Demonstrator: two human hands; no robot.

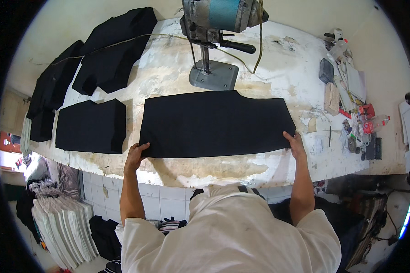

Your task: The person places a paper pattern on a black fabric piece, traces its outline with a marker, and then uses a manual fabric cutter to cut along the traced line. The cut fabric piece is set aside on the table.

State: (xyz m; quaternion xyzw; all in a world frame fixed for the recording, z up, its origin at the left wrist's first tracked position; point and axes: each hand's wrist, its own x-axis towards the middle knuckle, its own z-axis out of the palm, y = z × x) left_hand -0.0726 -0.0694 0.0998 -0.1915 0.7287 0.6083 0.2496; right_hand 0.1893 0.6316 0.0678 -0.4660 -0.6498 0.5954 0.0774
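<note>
A long black piece of cut fabric [214,125] lies flat across the middle of the worktable; whether it is one layer or a stack, I cannot tell. My left hand [135,154] grips its near left corner, thumb on top and the other fingers underneath. At the near right corner, my right hand [295,143] holds the fabric the same way. Just beyond the far edge stands an upright fabric cutting machine [214,75] with a grey base plate and a blue motor housing. Left of the fabric lies a smaller black fabric stack [91,127].
More black fabric stacks [109,63] cover the table's far left, with a cable [146,35] crossing them to the machine. Along the right edge sit a plastic bottle [376,123], a tan block [331,98], a dark block [325,70] and papers. White folded cloth [61,225] stands below left.
</note>
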